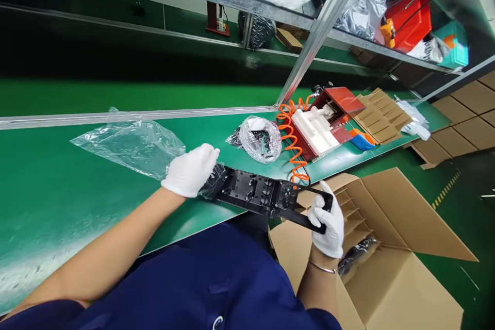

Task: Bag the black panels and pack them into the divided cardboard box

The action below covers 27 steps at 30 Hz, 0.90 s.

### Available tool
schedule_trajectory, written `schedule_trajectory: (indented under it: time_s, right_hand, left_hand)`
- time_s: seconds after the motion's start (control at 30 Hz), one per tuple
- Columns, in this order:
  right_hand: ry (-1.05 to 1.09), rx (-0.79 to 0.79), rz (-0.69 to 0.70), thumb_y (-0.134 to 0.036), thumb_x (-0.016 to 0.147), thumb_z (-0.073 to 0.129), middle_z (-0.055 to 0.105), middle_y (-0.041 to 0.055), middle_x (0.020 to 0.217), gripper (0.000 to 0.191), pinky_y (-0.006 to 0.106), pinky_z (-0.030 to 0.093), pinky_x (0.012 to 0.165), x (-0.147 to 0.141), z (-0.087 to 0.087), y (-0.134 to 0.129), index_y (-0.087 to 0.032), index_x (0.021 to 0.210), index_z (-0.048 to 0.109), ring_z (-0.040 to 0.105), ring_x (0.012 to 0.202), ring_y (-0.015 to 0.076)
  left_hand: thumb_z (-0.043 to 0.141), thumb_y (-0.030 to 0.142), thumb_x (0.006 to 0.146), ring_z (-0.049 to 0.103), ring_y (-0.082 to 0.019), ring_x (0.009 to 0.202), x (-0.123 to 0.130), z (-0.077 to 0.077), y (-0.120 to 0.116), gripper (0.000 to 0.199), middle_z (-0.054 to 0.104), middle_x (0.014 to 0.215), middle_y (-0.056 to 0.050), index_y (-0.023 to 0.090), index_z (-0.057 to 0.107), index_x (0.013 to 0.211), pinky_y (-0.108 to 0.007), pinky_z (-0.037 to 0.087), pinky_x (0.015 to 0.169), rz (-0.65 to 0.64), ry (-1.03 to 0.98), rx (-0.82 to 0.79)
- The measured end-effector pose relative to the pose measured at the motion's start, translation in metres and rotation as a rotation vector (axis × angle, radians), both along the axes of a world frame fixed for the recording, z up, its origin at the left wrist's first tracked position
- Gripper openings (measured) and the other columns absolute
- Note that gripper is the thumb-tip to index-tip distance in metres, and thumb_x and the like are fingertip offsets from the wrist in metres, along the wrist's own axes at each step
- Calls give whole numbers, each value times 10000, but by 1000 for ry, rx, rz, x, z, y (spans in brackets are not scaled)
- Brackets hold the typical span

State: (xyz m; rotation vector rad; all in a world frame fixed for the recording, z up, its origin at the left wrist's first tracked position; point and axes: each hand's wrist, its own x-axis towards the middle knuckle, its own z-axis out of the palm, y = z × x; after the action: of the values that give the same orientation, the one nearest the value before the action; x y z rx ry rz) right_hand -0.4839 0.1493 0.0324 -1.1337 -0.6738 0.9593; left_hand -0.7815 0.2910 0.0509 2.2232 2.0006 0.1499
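Note:
A long black plastic housing (pixel 247 189) with moulded ribs and an open frame at its right end lies across the bench's front edge. My right hand (pixel 329 224), in a white glove, is closed round the framed end. At the other end, a clear plastic bag (pixel 213 181) covers part of the housing. My left hand (pixel 191 171), also gloved, is closed on this bag, its fingertips partly hidden. Behind the left wrist a large clear plastic bag (pixel 129 145) is spread on the bench; whether the two bags join, I cannot tell.
An opened bag of small black parts (pixel 261 139) sits beyond the housing. Right of it are a coiled orange hose (pixel 293 139), a red and white fixture (pixel 319 129) and cardboard dividers (pixel 381 113). An open carton (pixel 406 278) with dividers stands below on the right.

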Motion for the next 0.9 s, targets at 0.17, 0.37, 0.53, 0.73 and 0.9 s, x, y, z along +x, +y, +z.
schedule_trajectory:
  time_s: [0.17, 0.37, 0.53, 0.73, 0.9]
  right_hand:
    - [-24, 26, -45, -188, 700, 705, 422, -42, 805, 555, 177, 212, 381, -4, -1, 8, -282, 1242, 637, 255, 470, 27]
    - [28, 41, -18, -186, 695, 699, 394, -43, 800, 536, 163, 184, 377, -12, -1, 15, -284, 1220, 649, 227, 469, 16]
    - [64, 102, -85, -165, 676, 699, 363, -47, 788, 509, 162, 156, 372, -16, -3, 16, -282, 1169, 659, 179, 487, 33]
    - [44, 120, -65, -173, 702, 689, 344, -54, 779, 515, 176, 141, 376, -26, -6, 18, -294, 1201, 644, 170, 469, 29]
    - [28, 120, -12, -166, 735, 672, 363, -64, 758, 513, 188, 170, 397, -36, -9, 23, -300, 1227, 624, 214, 432, 13]
  left_hand:
    - [434, 637, 909, 685, -255, 828, -1, -6, -18, 471, 713, 1020, -82, 208, 609, 996, -290, 339, 563, -46, -19, -85]
    - [307, 384, 995, 671, -241, 868, -10, -18, -9, 382, 715, 1059, -78, 203, 643, 975, -310, 362, 621, 17, -73, -2]
    - [343, 361, 958, 632, -212, 736, -15, -19, -10, 355, 694, 837, -56, 206, 590, 756, -307, 331, 578, -15, -77, 31]
    - [357, 385, 948, 649, -218, 754, -13, -26, -8, 363, 726, 864, -55, 220, 661, 838, -306, 356, 600, -41, -138, 140]
    - [358, 381, 955, 679, -241, 830, -12, -31, -4, 398, 746, 916, -75, 206, 712, 906, -316, 389, 632, -110, -180, 190]
